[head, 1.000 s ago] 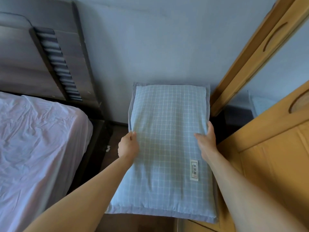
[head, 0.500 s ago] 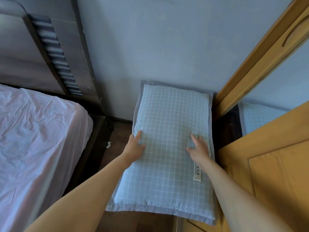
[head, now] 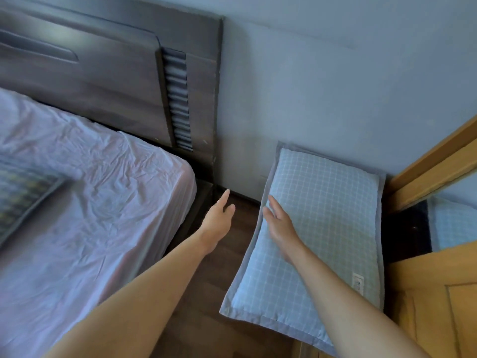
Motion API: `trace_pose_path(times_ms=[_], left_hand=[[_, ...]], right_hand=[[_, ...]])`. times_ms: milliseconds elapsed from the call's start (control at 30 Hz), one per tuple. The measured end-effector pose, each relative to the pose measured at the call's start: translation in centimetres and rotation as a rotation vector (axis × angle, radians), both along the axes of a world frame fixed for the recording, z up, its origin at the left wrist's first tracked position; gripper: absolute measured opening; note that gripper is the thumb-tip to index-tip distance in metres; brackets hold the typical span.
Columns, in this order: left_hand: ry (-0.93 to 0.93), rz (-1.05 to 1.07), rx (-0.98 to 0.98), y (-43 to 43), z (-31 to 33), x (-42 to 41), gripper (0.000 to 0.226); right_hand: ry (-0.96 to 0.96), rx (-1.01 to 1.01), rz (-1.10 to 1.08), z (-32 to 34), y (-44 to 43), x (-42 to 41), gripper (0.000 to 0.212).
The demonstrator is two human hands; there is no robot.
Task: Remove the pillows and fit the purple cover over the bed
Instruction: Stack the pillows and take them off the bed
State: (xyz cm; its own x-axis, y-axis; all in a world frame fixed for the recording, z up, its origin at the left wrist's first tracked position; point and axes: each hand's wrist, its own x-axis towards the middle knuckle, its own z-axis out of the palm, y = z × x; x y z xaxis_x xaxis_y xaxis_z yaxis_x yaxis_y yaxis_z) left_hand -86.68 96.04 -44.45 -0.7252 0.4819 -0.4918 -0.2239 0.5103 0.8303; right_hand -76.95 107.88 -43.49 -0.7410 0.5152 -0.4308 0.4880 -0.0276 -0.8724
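The blue checked pillow (head: 325, 215) lies against the wall, to the right of the bed (head: 103, 228) and apart from it. Both hands are empty, fingers loosely straight. The left hand (head: 219, 220) hangs over the floor (head: 206, 293) beside the bed. The right hand (head: 278, 223) is over the pillow's bedside edge. A patterned pillow (head: 20, 197) lies on the bed.
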Motion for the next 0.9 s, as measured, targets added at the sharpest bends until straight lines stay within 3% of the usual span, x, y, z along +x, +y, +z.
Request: trace_pose_path(times_ms=[233,567,900], left_hand=[[0.092,0.169,0.055,-12.5,0.6,-6.1,0.048],[0.027,0.433,0.081,-31.2,0.9,-14.1,0.049],[0.038,0.637,0.117,-47.3,0.6,-21.1,0.049]], right_hand=[[-0.003,-0.051,0.118,-0.2,-10.2,-7.6,0.047],[0.003,-0.155,0.341,0.7,-26.9,-18.6,0.052],[0.017,-0.079,0.497,1.0,-40.8,-28.8,0.051]])
